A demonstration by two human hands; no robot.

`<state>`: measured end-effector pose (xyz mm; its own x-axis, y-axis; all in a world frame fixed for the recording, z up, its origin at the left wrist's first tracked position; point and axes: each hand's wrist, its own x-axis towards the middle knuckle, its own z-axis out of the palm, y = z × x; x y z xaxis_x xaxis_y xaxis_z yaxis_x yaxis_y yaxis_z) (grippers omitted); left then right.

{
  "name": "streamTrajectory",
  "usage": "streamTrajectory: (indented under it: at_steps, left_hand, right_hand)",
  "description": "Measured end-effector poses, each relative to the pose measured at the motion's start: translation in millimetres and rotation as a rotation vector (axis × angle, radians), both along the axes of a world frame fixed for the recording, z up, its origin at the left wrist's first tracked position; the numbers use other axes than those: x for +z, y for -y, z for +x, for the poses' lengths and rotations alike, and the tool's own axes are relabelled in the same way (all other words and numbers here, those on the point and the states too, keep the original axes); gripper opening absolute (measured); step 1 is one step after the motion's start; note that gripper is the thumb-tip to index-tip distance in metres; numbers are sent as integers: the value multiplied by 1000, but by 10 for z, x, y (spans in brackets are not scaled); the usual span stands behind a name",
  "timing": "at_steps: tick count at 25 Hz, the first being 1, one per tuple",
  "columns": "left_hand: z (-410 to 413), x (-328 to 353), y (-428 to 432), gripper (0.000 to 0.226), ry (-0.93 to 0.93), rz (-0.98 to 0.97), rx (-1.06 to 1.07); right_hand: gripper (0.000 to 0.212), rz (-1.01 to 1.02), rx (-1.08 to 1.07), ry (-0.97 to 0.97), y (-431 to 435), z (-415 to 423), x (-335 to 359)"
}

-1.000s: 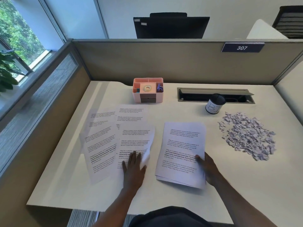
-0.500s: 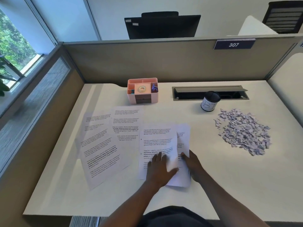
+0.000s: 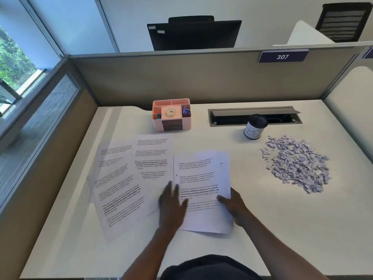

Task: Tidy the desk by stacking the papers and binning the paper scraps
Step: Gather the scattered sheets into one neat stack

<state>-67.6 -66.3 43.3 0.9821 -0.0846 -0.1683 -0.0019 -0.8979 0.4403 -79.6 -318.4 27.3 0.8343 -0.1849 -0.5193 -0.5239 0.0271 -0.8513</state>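
A stack of printed papers (image 3: 203,178) lies on the desk in front of me. My right hand (image 3: 234,205) rests on its lower right edge, thumb on top of the sheets. My left hand (image 3: 171,203), blurred by motion, hovers with fingers spread at the stack's left edge, over a loose sheet. Several loose printed sheets (image 3: 121,178) lie fanned out and overlapping to the left. A heap of torn paper scraps (image 3: 296,164) sits on the right part of the desk. Behind it stands a small black bin cup (image 3: 254,127) with a white label.
A pink desk organizer (image 3: 171,116) with tape and clips stands at the back centre. A cable tray slot (image 3: 254,116) with its lid raised lies behind the cup. Grey partition walls (image 3: 201,77) enclose the desk at the back and sides.
The sheet carried by my left hand now lies on the stack. My left hand has slid left off the stack toward the loose sheets. My right hand stays at the stack's right edge.
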Motion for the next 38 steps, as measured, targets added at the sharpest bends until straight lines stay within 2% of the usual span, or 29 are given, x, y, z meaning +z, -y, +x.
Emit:
streamTrajectory:
  at_steps: [1, 3, 6, 8, 10, 14, 16, 20, 29, 31, 33, 34, 35, 38]
  left_hand:
    - [27, -41, -210, 83, 3, 15, 125]
    - [33, -96, -591, 97, -125, 65, 325]
    - [-59, -161, -934, 110, -213, 87, 403]
    - [-118, -220, -974, 102, -183, 57, 404]
    - [-148, -252, -935, 85, -120, 51, 412]
    - [-154, -207, -768, 51, 91, -69, 447]
    - [-167, -113, -582, 49, 135, -146, 398]
    - [-242, 41, -90, 53, 124, -217, 145]
    - [-265, 181, 532, 63, -9, -175, -172]
    - [-264, 177, 571, 78, -51, -117, -202]
    - [-271, 167, 593, 108, -93, -65, -241]
    - [-269, 168, 603, 114, -108, -50, -259]
    - [-262, 178, 606, 109, -116, -49, -278]
    - [-144, 149, 529, 63, -109, -129, -268]
  right_hand:
    - [43, 1, -9, -6, 16, 23, 5]
    - [43, 37, -22, -7, 39, 71, 12]
    - [46, 73, -3, 11, 28, 132, -20]
    - [46, 57, 15, 22, -9, 149, -29]
    - [42, 27, 22, 17, -40, 140, 0]
    - [39, 20, 14, -1, -70, 128, 16]
    - [39, 27, 11, -6, -96, 124, 25]
    - [39, 42, 15, -14, -168, 109, 74]
    - [43, 121, 118, 10, -217, 132, 221]
    - [43, 144, 67, -44, -269, 187, 241]
    - [42, 218, -27, -121, -304, 247, 237]
    - [41, 242, -45, -145, -317, 260, 236]
    - [38, 244, -22, -132, -325, 271, 227]
    - [32, 70, 96, -30, -327, 251, 176]
